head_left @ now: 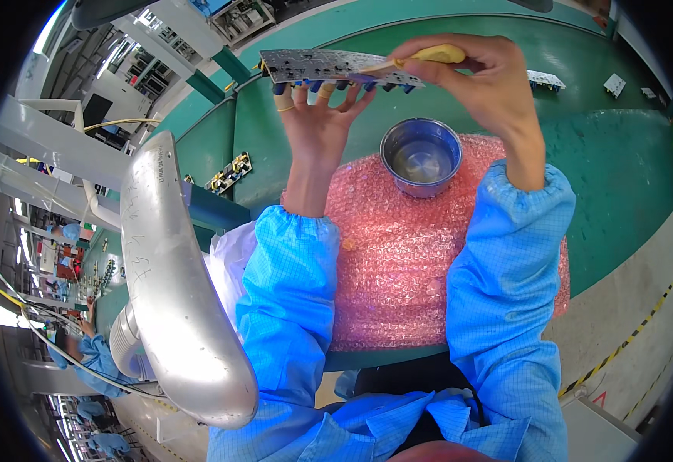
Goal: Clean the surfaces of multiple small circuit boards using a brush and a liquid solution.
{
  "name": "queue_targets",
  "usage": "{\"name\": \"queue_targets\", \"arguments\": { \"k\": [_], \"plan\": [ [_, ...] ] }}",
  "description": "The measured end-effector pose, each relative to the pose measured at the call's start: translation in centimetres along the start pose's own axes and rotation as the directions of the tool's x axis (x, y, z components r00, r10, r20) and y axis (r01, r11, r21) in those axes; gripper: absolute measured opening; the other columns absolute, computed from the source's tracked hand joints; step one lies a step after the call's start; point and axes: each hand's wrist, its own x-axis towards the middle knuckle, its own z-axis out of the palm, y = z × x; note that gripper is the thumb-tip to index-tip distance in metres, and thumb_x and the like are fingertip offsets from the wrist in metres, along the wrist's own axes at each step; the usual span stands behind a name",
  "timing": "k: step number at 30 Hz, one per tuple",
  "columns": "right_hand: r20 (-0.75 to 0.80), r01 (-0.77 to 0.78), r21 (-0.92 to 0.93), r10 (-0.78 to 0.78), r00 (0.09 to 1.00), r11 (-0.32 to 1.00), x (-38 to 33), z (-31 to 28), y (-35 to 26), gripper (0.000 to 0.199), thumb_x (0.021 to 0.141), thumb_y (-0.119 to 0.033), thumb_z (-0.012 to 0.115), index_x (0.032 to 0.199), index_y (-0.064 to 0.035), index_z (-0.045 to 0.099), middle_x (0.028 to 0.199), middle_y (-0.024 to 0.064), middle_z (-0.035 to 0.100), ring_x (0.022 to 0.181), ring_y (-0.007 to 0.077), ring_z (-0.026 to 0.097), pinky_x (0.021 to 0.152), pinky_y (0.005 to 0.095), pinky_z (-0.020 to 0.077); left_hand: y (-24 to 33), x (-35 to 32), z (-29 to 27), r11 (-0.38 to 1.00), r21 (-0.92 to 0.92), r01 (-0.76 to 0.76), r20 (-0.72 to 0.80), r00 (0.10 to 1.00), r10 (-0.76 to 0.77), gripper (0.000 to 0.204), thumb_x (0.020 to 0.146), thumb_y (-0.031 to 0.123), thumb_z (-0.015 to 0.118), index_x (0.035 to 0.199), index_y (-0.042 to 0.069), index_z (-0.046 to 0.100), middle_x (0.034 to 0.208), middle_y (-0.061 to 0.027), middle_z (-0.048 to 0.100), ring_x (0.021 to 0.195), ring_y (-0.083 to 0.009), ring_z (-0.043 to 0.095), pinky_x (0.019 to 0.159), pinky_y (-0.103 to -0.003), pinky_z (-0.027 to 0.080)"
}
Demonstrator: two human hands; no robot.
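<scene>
My left hand [317, 115] is raised at the far side of the table, its fingers up under a circuit board [305, 63] and holding it. The board is tilted, with its grey soldered face up and dark blue parts below. My right hand [490, 81] grips a brush [386, 69] with a pale wooden handle and a yellow end between thumb and fingers. The brush's tip meets the right part of the board, though its bristles are hard to make out. Below the hands, a round metal bowl [421, 185] with clear liquid stands on pink bubble wrap [390, 269].
At my left, a large silver duct hood [174, 285] rises beside my forearm. A populated board [230, 173] lies on the green table [606, 185] to the left; small boards [614, 85] lie far right. A white bag [231, 262] sits behind the hood. Co-workers [93, 358] sit further left.
</scene>
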Motion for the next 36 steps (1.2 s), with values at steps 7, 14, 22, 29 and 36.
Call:
{"name": "queue_targets", "arguments": {
  "k": [7, 14, 22, 29, 36],
  "plan": [
    [-0.168, 0.042, 0.064, -0.03, 0.985, 0.997, 0.5, 1.5, 0.7, 0.02, 0.082, -0.009, 0.075, 0.101, -0.0047, 0.074, 0.093, 0.0051, 0.073, 0.085, 0.01, 0.066, 0.074, 0.0221, 0.053, -1.1, -0.6, 0.6, 0.995, 0.079, 0.054, 0.117, 0.991, -0.063, 0.064, 0.087, 0.045, 0.06, 0.134, 0.01, 0.035, 0.134, -0.0183, 0.034, 0.115, -0.0454, 0.043, 0.102, -0.069, 0.039],
    [-0.011, 0.002, 0.099, -0.001, 1.0, 0.995, 0.0, 0.3, -0.7, 0.019, 0.082, -0.006, 0.074, 0.101, -0.0044, 0.074, 0.095, 0.0051, 0.073, 0.086, 0.0112, 0.067, 0.075, 0.0225, 0.0535, -0.3, -0.1, 0.0, 0.997, 0.077, 0.01, 0.056, 0.998, -0.015, 0.06, 0.088, 0.044, 0.059, 0.133, 0.01, 0.038, 0.135, -0.0178, 0.032, 0.121, -0.0463, 0.039, 0.103, -0.067, 0.04],
    [-0.085, 0.127, 0.053, -0.122, 0.989, 0.991, 0.5, 2.1, -0.3, 0.019, 0.083, -0.004, 0.072, 0.102, -0.0038, 0.074, 0.094, 0.0054, 0.074, 0.088, 0.0126, 0.068, 0.076, 0.0233, 0.0546, -1.7, -0.6, 0.4, 0.992, 0.095, 0.083, 0.148, 0.984, -0.097, 0.058, 0.089, 0.041, 0.059, 0.133, 0.008, 0.038, 0.134, -0.0166, 0.034, 0.121, -0.0448, 0.04, 0.104, -0.065, 0.041],
    [-0.121, 0.172, 0.118, -0.158, 0.98, 0.978, 0.4, 0.5, -0.7, 0.018, 0.082, -0.004, 0.072, 0.1, -0.004, 0.074, 0.094, 0.0055, 0.074, 0.087, 0.0128, 0.068, 0.075, 0.0231, 0.0545, -1.1, -0.3, 0.2, 0.993, 0.117, 0.025, 0.007, 1.0, -0.026, 0.056, 0.09, 0.041, 0.058, 0.131, 0.007, 0.039, 0.128, -0.015, 0.037, 0.118, -0.042, 0.042, 0.103, -0.063, 0.042],
    [-0.045, 0.089, 0.092, -0.085, 0.995, 0.992, 0.3, 1.5, -0.8, 0.018, 0.082, -0.005, 0.073, 0.099, -0.0016, 0.073, 0.094, 0.0071, 0.074, 0.087, 0.0127, 0.068, 0.077, 0.0232, 0.0547, -1.5, -0.3, 0.1, 0.994, 0.101, 0.048, 0.011, 0.999, -0.05, 0.052, 0.091, 0.04, 0.058, 0.129, 0.009, 0.04, 0.124, -0.0141, 0.037, 0.117, -0.0407, 0.043, 0.103, -0.062, 0.043]
  ]
}}
